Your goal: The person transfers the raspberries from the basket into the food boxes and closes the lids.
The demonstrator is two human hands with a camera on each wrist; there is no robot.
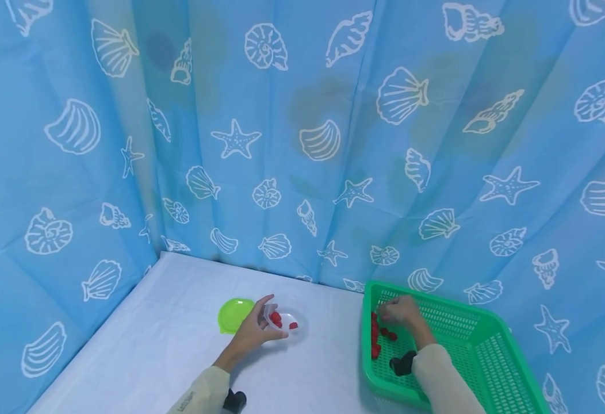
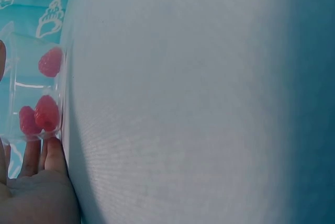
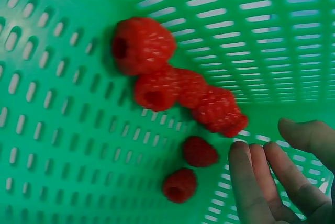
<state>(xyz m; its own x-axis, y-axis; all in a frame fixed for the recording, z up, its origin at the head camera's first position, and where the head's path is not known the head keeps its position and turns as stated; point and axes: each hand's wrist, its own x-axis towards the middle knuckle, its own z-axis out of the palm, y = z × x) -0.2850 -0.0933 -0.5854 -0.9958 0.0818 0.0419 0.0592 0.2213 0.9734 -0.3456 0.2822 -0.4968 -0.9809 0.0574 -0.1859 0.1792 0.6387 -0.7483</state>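
Observation:
On the white table my left hand (image 1: 251, 332) holds a clear plastic container (image 1: 288, 317), thumb at its near side and fingers at its far side. Three raspberries (image 2: 47, 113) show through the container wall in the left wrist view. My right hand (image 1: 405, 313) reaches down inside a green basket (image 1: 468, 359). In the right wrist view its fingers (image 3: 248, 187) are extended, thumb apart, with the tips close to the end of a row of raspberries (image 3: 157, 88). Two more raspberries (image 3: 200, 152) lie beside the row on the basket floor. Nothing shows between thumb and fingers.
A lime-green lid (image 1: 232, 315) lies on the table just left of the container. Black wrist devices (image 1: 402, 363) are worn at both wrists. A blue curtain (image 1: 282, 190) with white shell prints hangs behind the table.

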